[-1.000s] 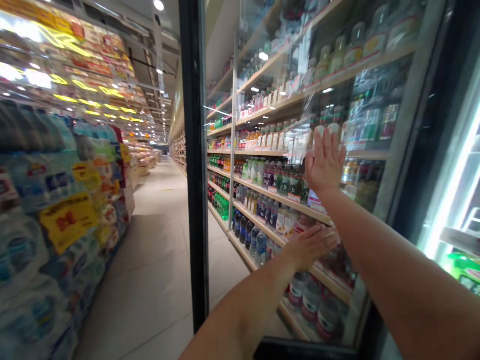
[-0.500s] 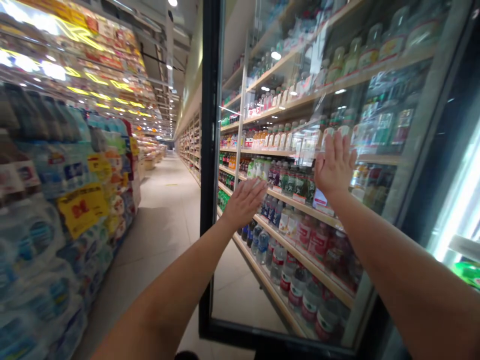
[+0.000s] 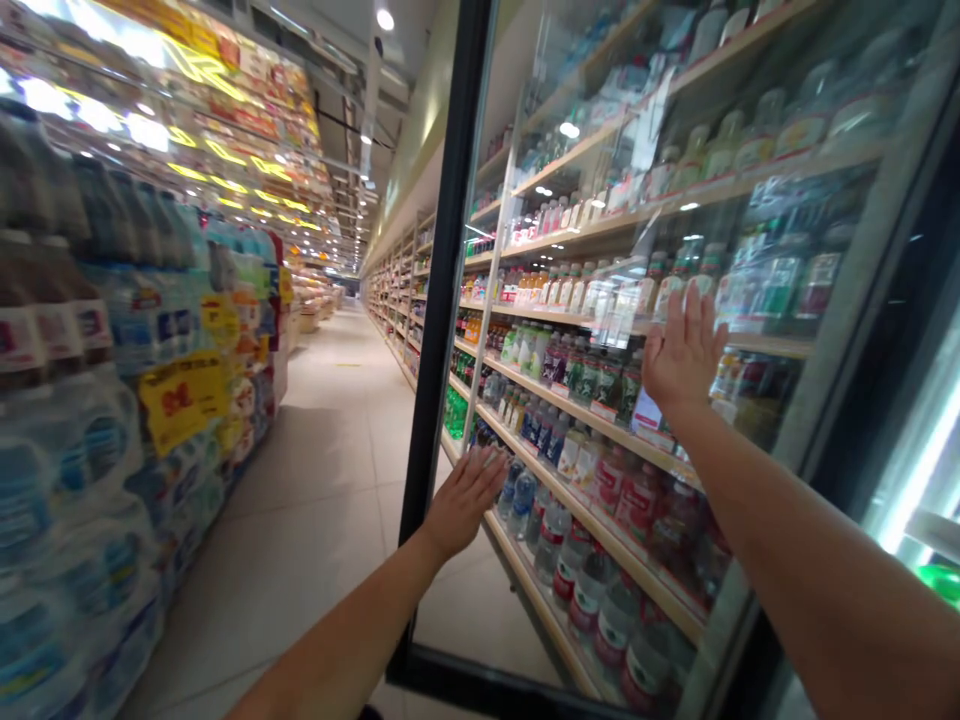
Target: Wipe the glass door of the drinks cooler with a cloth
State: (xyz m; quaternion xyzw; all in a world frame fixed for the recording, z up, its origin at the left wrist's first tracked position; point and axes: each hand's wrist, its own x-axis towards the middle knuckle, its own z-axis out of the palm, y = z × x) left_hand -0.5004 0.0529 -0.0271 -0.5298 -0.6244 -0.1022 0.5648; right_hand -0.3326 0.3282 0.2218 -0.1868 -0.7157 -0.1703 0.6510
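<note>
your right hand [image 3: 681,352] lies flat on the glass door [image 3: 600,200], fingers [image 3: 694,300] spread; your left hand [image 3: 466,497] presses lower, fingers together.

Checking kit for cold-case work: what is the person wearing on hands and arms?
Nothing shows. The left hand and right hand are ungloved, there is no sleeve in view on either arm, and no watch or band at either wrist. Rings: cannot tell.
</note>
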